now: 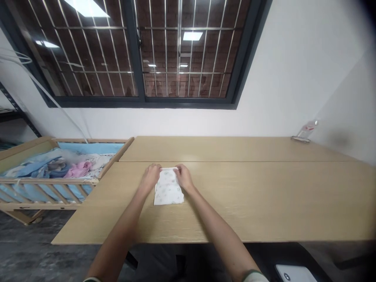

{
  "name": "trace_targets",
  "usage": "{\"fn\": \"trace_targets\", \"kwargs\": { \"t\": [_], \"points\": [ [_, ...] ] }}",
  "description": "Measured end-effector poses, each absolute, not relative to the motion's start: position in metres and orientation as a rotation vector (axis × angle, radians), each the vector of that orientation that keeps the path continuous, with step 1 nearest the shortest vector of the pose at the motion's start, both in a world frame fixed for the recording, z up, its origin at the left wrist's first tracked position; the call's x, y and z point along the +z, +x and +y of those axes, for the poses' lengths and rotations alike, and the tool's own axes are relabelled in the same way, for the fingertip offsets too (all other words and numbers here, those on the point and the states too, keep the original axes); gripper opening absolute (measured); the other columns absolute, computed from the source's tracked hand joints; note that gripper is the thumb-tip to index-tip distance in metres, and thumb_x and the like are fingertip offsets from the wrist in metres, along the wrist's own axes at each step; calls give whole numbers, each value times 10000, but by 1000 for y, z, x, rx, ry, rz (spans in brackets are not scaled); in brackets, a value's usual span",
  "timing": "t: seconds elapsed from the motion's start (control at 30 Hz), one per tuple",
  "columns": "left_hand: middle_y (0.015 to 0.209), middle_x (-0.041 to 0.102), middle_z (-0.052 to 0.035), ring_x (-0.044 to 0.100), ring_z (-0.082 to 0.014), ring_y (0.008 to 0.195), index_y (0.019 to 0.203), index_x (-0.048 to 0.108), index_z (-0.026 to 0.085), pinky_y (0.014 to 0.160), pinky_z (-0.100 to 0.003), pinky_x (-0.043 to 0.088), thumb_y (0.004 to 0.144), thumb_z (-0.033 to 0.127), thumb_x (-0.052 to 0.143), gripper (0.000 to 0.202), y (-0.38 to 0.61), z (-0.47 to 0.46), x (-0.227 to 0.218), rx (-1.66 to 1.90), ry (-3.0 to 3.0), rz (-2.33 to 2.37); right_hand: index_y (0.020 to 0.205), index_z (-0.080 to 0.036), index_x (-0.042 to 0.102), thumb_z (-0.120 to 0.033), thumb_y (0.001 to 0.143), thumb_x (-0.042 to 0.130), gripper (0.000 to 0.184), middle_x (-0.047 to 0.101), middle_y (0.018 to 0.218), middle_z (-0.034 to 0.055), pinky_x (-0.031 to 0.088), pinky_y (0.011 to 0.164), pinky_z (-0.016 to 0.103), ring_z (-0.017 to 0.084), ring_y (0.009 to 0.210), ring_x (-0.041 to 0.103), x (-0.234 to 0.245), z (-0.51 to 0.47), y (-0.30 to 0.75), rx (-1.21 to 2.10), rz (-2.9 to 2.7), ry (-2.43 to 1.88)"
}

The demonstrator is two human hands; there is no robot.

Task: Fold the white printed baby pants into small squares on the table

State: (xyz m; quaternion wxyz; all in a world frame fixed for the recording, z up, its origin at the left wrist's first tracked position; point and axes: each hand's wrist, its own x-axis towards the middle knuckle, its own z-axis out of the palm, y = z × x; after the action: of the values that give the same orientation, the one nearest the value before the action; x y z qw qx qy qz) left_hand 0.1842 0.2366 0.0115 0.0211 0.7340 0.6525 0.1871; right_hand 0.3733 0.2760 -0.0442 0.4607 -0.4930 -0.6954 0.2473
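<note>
A white cloth (pixel 169 188) with small faint prints lies on the wooden table, folded into a neat rectangle. My left hand (pixel 152 176) pinches its far left corner, thumb and fingers closed on the fabric. At the far right corner, my right hand (pixel 183 177) grips the cloth the same way. The near edge of the cloth rests flat on the tabletop, and its far edge runs between my two hands. What kind of cloth item it is, I cannot make out.
To the left of the table (pixel 264 196) stands a wooden crib (pixel 53 181) holding blue, pink and white fabrics. A clear plastic item (pixel 306 131) sits at the back right corner. Below the front edge, a white phone-like device (pixel 295 273) lies on a dark surface. A barred window is ahead.
</note>
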Motion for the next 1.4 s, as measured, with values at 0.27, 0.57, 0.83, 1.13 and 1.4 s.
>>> {"fn": "trace_targets", "kwargs": {
  "t": [0.27,0.57,0.83,1.13,1.4],
  "points": [
    [1199,663,-177,617,-234,1116,1202,657,130,937,-310,430,1009,207,412,321,202,234,4,460,2166,2184,992,-155,663,-257,926,524,185,695,973,116,488,933,373,237,962,619,-73,292,365,553,-1765,-1385],
    [1340,610,-265,575,-381,1228,1340,572,41,968,-493,476,1014,426,391,536,255,84,-45,678,2384,2218,1380,-70,521,-356,1024,414,469,570,1382,237,351,1153,487,316,1324,497,-35,263,367,374,-1982,-1318],
    [1417,572,-284,455,-449,1385,1372,592,32,1122,-626,365,969,447,492,588,268,65,-90,888,2385,2241,1565,-271,400,-422,1078,374,511,323,1667,43,194,1273,406,195,1557,229,-3,180,353,543,-2782,-452],
    [1311,646,-215,553,-372,1283,1286,652,99,1096,-570,433,972,398,505,458,250,62,-86,916,2517,2219,1576,-311,378,-486,1079,349,528,299,1666,19,164,1282,412,175,1558,225,-27,193,353,785,-2863,-552],
    [1382,608,-205,522,-379,1329,1312,642,149,1093,-559,423,970,385,507,437,250,66,-77,896,2501,2268,1569,-331,394,-518,1062,368,540,272,1675,10,110,1285,452,212,1571,187,-35,248,351,655,-2839,-698]
  ]
}}
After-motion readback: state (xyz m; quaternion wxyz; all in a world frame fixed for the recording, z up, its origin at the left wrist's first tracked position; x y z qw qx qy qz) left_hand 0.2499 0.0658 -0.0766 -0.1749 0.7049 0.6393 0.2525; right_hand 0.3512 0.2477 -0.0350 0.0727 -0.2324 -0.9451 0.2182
